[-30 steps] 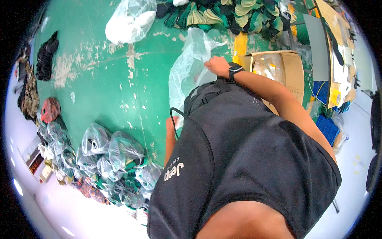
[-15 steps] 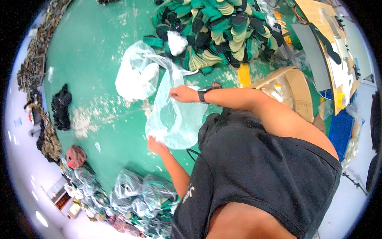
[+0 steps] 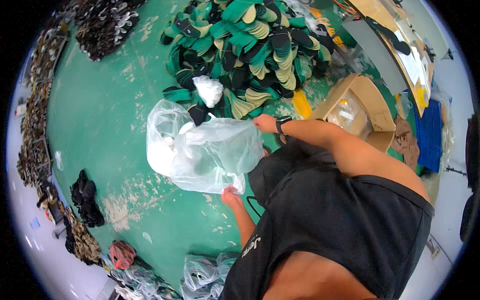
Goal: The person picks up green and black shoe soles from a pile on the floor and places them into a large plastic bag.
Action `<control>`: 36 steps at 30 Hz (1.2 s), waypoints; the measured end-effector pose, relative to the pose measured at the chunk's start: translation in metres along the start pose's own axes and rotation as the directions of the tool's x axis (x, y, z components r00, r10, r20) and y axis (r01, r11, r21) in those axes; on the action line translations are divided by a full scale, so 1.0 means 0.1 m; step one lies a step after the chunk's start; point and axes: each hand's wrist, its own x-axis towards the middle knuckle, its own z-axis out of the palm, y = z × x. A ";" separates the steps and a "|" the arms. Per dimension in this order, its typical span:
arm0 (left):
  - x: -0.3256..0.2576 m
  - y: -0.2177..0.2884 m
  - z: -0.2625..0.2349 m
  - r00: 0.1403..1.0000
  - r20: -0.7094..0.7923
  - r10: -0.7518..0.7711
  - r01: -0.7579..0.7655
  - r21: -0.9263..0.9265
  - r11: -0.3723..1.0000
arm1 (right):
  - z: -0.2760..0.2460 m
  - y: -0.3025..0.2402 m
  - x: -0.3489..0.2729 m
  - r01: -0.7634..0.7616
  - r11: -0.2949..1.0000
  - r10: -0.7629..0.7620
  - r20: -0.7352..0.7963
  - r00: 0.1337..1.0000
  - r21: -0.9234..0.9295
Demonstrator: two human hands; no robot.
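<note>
A large clear plastic bag (image 3: 215, 152) is stretched between my two hands above the green floor. My left hand (image 3: 231, 196) pinches its near, bunched-up edge. With a dark watch on the wrist, my right hand (image 3: 265, 123) is closed on the bag's upper right edge. Beyond it, to the left, a second clear bag (image 3: 161, 150) with white stuff inside lies on the floor, partly overlapped by the held one. Further up, a small crumpled white plastic bundle (image 3: 208, 91) rests against a big heap of stacked green, black and beige shoe insoles (image 3: 250, 50).
An open cardboard box (image 3: 367, 102) stands right of me, beside a worktable (image 3: 385, 45) and a blue crate (image 3: 429, 135). Dark bundles (image 3: 87, 197) lie on the left floor. Filled clear bags (image 3: 202, 272) sit near the lower edge. Dark heaps (image 3: 102, 30) and loaded racks (image 3: 37, 120) line the far left.
The hanging bag has been spread wider, now reaching over the bag on the floor. My right hand has moved right, and my left hand has moved right and slightly down. The view has shifted.
</note>
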 end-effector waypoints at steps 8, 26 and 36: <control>-0.08 0.09 0.76 1.000 0.028 0.004 -0.010 0.226 0.974 | -0.81 0.60 0.11 -0.176 0.950 0.242 -0.254 0.937 0.257; -0.64 0.06 2.14 0.990 -0.122 0.072 -0.049 0.182 0.982 | -2.25 3.70 1.56 -0.454 -0.011 0.858 0.242 0.453 0.891; -0.97 -0.01 2.25 0.971 -0.210 0.118 -0.049 0.305 0.951 | -2.70 3.19 1.90 -0.526 -0.012 0.874 0.264 0.407 0.850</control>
